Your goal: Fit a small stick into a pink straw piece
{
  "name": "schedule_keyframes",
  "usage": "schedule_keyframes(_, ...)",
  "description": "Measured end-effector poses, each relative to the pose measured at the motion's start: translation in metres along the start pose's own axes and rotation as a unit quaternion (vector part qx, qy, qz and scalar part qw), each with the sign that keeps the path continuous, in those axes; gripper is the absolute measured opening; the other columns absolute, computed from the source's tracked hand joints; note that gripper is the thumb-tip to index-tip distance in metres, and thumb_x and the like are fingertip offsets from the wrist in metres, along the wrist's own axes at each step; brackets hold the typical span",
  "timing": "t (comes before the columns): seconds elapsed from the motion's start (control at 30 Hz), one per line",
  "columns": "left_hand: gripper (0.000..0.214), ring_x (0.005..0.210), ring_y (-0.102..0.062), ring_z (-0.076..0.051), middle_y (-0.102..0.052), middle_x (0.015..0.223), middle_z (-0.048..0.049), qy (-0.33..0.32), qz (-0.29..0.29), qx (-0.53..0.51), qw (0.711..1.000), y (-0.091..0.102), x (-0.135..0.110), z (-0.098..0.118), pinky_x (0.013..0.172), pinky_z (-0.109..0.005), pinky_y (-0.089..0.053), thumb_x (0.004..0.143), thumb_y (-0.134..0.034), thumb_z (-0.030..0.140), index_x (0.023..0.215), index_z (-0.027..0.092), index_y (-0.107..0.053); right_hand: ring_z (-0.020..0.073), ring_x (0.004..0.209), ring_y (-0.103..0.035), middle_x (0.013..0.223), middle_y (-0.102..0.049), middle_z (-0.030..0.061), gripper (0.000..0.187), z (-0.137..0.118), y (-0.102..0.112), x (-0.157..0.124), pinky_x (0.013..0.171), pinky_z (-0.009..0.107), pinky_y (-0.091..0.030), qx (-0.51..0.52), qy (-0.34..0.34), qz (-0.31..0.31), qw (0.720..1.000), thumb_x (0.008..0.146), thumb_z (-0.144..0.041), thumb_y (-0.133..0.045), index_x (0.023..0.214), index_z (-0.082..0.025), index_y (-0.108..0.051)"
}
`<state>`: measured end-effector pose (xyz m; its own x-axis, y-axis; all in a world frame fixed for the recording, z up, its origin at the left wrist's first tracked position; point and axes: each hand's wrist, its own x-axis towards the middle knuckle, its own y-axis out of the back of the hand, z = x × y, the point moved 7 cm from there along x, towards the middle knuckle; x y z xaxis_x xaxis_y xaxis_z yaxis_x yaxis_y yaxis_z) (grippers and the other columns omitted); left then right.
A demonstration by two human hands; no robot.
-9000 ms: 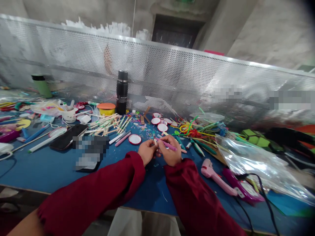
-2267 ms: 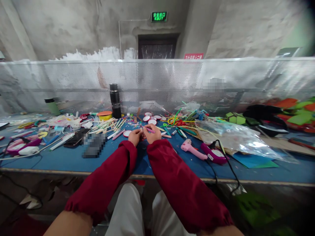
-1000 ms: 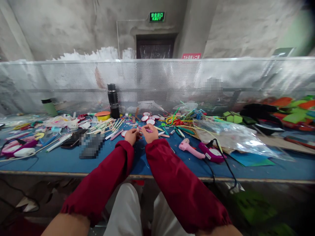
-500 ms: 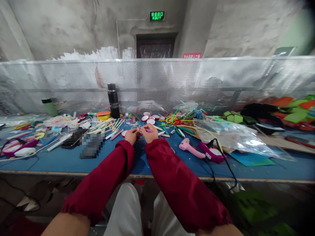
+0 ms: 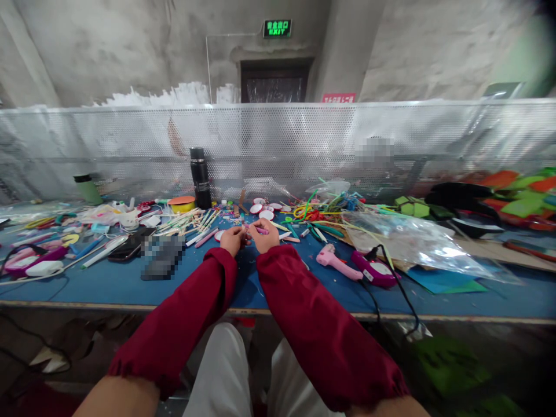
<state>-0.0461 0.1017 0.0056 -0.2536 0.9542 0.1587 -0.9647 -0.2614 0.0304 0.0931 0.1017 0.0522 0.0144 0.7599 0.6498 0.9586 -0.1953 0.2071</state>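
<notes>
My left hand (image 5: 233, 240) and my right hand (image 5: 266, 237) meet over the middle of the blue table, fingertips close together. Pinched in my right hand is a slim pink-purple stick (image 5: 262, 230), pen-like, mostly covered by the fingers. The fingers of my left hand are closed at its left end on something too small to make out. Just beyond the hands lie several white round discs with red rims (image 5: 266, 215). A pink marker-like stick (image 5: 206, 238) rests left of my left hand, and more short coloured sticks lie right of my right hand.
Left are a dark phone (image 5: 163, 259), pale sticks (image 5: 186, 221) and a black bottle (image 5: 200, 178). Right are a pink handheld tool (image 5: 337, 262), a purple device (image 5: 377, 271) with a black cable, and clear plastic bags (image 5: 408, 240). A perforated metal screen (image 5: 278, 139) stands behind.
</notes>
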Motion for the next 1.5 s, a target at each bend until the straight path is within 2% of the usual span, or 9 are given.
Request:
schedule_keyframes(0.27, 0.018, 0.053, -0.062, -0.012, -0.07, 0.073, -0.0037, -0.003, -0.001, -0.004, 1.0, -0.0005, 0.0005, 0.0, 0.045, -0.02, -0.043, 0.083, -0.057, 0.03, 0.085, 0.016, -0.068, 0.0147, 0.07, -0.06, 0.067, -0.066, -0.0022, 0.017, 0.0004, 0.0006, 0.0004, 0.068, 0.026, -0.047, -0.002, -0.004, 0.003, 1.0, 0.078, -0.038, -0.057, 0.07, -0.023, -0.061)
schedule_keyframes(0.67, 0.02, 0.053, -0.062, -0.012, -0.071, 0.074, -0.004, 0.002, 0.002, -0.011, 1.0, 0.001, -0.0005, 0.0005, 0.045, -0.02, -0.043, 0.084, -0.057, 0.033, 0.084, 0.016, -0.068, 0.0151, 0.069, -0.058, 0.067, -0.065, -0.0017, 0.017, -0.0001, 0.0052, 0.0024, 0.068, 0.026, -0.047, -0.003, -0.003, 0.013, 1.0, 0.078, -0.038, -0.056, 0.07, -0.023, -0.06)
schedule_keyframes(0.93, 0.021, 0.052, -0.062, -0.012, -0.07, 0.071, -0.0035, 0.01, 0.004, -0.004, 1.0, -0.001, -0.0009, 0.0008, 0.044, -0.019, -0.042, 0.085, -0.056, 0.029, 0.092, 0.015, -0.07, 0.0143, 0.071, -0.059, 0.065, -0.064, -0.0029, 0.016, -0.0017, 0.0011, -0.0005, 0.069, 0.026, -0.044, -0.003, 0.003, 0.005, 1.0, 0.078, -0.036, -0.057, 0.07, -0.023, -0.062)
schedule_keyframes(1.17, 0.02, 0.054, -0.063, -0.012, -0.071, 0.075, -0.0043, 0.013, 0.005, -0.001, 1.0, -0.0007, -0.0031, 0.0033, 0.045, -0.019, -0.042, 0.085, -0.054, 0.027, 0.091, 0.015, -0.068, 0.0142, 0.068, -0.056, 0.067, -0.064, -0.0021, 0.018, -0.0009, 0.0052, 0.0021, 0.067, 0.026, -0.043, 0.002, 0.008, 0.014, 1.0, 0.078, -0.038, -0.056, 0.07, -0.023, -0.06)
schedule_keyframes(1.5, 0.019, 0.06, -0.066, -0.014, -0.07, 0.07, -0.0038, -0.022, 0.021, 0.025, 0.999, 0.0014, -0.0033, 0.0084, 0.048, -0.02, -0.045, 0.082, -0.059, 0.029, 0.09, 0.016, -0.07, 0.0137, 0.066, -0.056, 0.066, -0.064, -0.003, 0.019, 0.0005, 0.0018, 0.0009, 0.066, 0.026, -0.043, 0.006, 0.012, 0.011, 1.0, 0.078, -0.039, -0.057, 0.07, -0.023, -0.06)
